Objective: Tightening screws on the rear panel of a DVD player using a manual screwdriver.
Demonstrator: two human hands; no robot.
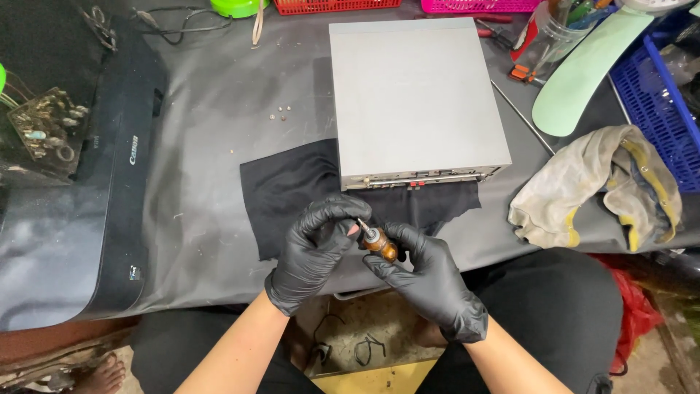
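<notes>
Both my hands wear black gloves and meet at the table's near edge. My right hand point(430, 281) grips a small screwdriver point(379, 242) by its brown wooden handle, tip pointing up and left. The fingertips of my left hand point(313, 252) pinch the metal tip. Just beyond lies a grey metal box-shaped device point(412, 91), its rear panel facing me, resting partly on a black cloth point(292, 186). Three small screws point(281, 113) lie on the grey table cover to the left of the device.
A black printer point(109, 182) and a bare circuit board point(47, 124) sit at left. A crumpled dirty rag point(598, 182), pale green fan blade point(583, 69), blue basket point(671, 102), thin metal rod point(521, 117) and jar of tools point(547, 33) are at right. Red and pink baskets stand at the back.
</notes>
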